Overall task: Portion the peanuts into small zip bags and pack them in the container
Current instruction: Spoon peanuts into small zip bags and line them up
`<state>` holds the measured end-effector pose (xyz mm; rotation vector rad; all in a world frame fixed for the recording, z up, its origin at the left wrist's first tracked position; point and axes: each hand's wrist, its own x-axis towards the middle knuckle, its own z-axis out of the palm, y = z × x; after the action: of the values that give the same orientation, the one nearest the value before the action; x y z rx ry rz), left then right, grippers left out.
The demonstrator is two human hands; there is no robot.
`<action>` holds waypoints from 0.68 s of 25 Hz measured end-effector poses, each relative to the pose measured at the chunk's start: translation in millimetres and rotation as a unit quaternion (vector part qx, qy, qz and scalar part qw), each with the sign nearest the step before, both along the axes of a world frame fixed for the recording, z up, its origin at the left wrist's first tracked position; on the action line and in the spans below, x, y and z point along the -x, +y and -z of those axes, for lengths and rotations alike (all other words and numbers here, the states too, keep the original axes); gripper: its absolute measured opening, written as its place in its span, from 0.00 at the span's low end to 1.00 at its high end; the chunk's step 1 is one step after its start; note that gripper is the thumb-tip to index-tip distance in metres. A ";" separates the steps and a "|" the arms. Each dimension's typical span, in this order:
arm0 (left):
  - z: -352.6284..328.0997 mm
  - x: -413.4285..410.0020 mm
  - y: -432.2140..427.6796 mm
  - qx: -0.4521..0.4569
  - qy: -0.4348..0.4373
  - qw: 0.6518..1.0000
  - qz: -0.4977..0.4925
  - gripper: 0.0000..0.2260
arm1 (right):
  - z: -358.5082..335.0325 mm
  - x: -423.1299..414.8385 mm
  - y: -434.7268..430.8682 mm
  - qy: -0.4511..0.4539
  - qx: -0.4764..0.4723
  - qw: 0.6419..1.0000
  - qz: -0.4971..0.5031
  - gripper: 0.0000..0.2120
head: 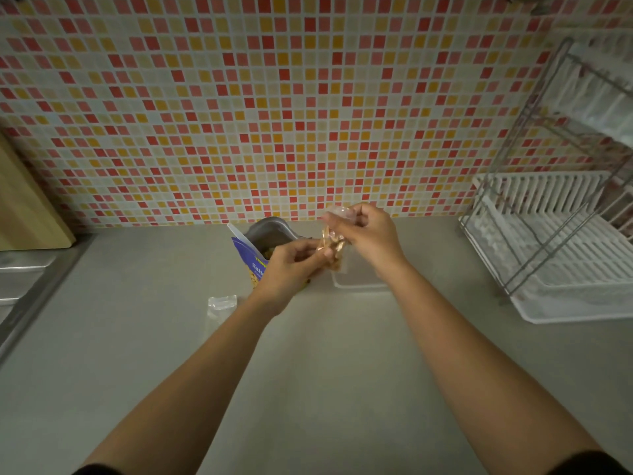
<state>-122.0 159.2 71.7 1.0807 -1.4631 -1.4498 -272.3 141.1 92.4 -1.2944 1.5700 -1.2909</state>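
Mosaic tile wall (274, 97) in red, orange and cream running along the bench's (308, 371) far edge, white dish rack (555, 255) with wire frame sitting at the right edge, wooden board (27, 214) leaning at the far left corner, steel sink (20, 279) lying along the left edge

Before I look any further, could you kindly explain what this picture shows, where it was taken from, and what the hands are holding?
There is no machine here: a person wears a camera on the head, so the one picture looks forward and down along both bare forearms at a grey counter under a tiled wall.

The left hand and the right hand together hold a small clear zip bag with peanuts in it, above the counter.

Behind the left hand stands an opened blue peanut bag. Beneath the right hand sits a clear container. An empty zip bag lies nearer, to the left. A white dish rack stands at the right, a wooden board at the left.
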 end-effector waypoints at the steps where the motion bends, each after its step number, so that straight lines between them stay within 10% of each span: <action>1: 1.9 4.8 -0.4 -0.007 0.014 1.000 -0.012 0.09 | 1.4 6.3 1.5 -0.022 -0.021 0.999 -0.027 0.19; 7: 29.2 31.6 -0.7 -0.074 0.025 0.997 -0.008 0.05 | 20.5 46.9 17.8 -0.074 -0.061 0.993 -0.072 0.03; 17: 108.5 98.0 31.0 -0.169 -0.023 0.985 -0.003 0.06 | 109.1 117.9 49.7 -0.037 -0.131 0.990 0.030 0.12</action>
<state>-220.0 190.2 -36.8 1.3279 -1.2697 -1.7198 -390.3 190.8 -16.7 -1.0322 1.6723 -1.1116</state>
